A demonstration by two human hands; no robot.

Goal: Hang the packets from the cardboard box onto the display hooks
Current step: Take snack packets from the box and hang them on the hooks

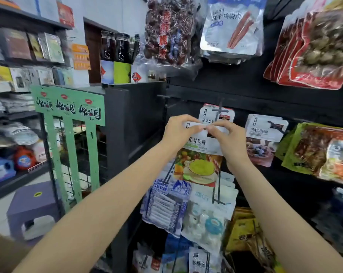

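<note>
A dark shop display wall (pixel 245 91) holds hanging snacks. The left hand (pixel 178 131) and right hand (pixel 229 140) pinch the top edge of a candy packet (pixel 198 154) at centre, just below its hook (pixel 219 112) at twelve o'clock. Hanging is underway; next, I judge, the packet's hole must meet the hook tip.

Bright even indoor light, soft shadows. Glare on foil packets (pixel 232 26) upper centre of my view. Edges bowed, left shelves (pixel 19 56) blurred.

Glossy plastic packet (pixel 201 152), matt black metal display hooks (pixel 219 111), green painted metal rack (pixel 68 107), matt purple plastic stool (pixel 31 205).
</note>
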